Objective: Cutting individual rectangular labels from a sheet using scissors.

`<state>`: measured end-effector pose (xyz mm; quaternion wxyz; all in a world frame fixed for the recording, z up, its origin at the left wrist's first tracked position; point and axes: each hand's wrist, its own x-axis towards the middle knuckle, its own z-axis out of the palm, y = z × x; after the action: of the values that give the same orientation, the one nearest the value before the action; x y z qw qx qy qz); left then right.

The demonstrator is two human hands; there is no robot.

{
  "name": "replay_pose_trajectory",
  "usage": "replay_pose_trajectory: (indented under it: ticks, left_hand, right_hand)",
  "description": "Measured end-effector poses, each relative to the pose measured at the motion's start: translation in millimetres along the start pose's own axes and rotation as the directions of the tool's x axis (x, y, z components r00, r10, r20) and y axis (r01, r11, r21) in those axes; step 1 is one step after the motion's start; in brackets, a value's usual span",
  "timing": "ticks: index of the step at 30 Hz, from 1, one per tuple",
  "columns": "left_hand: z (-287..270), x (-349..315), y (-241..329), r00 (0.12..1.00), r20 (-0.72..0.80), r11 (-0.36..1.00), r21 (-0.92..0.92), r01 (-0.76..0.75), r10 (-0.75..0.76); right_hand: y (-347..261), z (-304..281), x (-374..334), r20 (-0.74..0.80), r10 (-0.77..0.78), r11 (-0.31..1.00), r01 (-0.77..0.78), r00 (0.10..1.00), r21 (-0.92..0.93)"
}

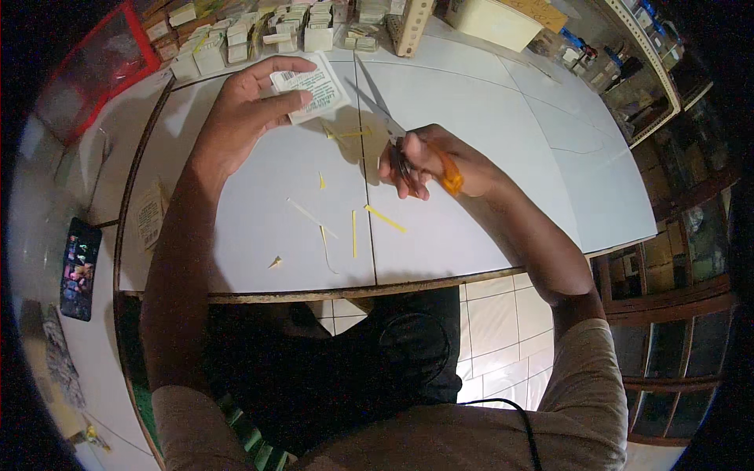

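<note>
My left hand [245,110] pinches a white printed paper card [326,94] with green lettering and a barcode between thumb and fingers, above the far side of the table. To its right, my right hand [430,155] grips a pair of scissors [385,110] by its dark handles. The blades are parted and point up and left, one tip close to the card's right edge. An orange band [451,174] circles my right wrist. Thin paper offcuts lie below, including a yellow strip [385,219], another yellow strip [354,234] and a small crumpled scrap [275,262].
Boxes of small cards [283,30] line the back edge, beside a perforated metal post [414,30] and a cream bin [491,25]. A phone [79,269] lies at left. A red-edged clear sheet [102,67] stands behind it. A printed packet [150,214] rests beside my left forearm.
</note>
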<state>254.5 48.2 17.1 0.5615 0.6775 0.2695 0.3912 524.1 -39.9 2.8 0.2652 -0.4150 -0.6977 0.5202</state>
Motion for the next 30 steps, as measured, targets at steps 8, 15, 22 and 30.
replay_pose_trajectory:
  ticks: [8, 15, 22, 30]
  left_hand:
    - [20.2, 2.9, -6.0, 0.982, -0.129, 0.989, 0.065, -0.13, 0.138]
    - [27.4, 0.8, -2.2, 0.986, -0.107, 0.987, 0.11, -0.114, 0.125]
    - [29.9, 0.0, -2.2, 0.985, -0.115, 0.99, 0.069, -0.124, 0.132]
    - [27.9, 2.1, -6.2, 0.981, -0.11, 0.986, 0.065, -0.156, 0.162]
  right_hand:
    - [-9.5, 18.0, 0.8, -0.136, -0.058, 0.996, 0.048, 0.989, -0.076]
    - [-6.0, 19.5, 1.7, -0.211, 0.015, 0.996, -0.032, 0.977, -0.078]
    - [-10.6, 20.5, 1.5, -0.217, 0.025, 0.995, -0.045, 0.976, -0.091]
    - [-11.1, 23.0, 2.2, -0.225, 0.016, 0.998, -0.029, 0.974, -0.056]
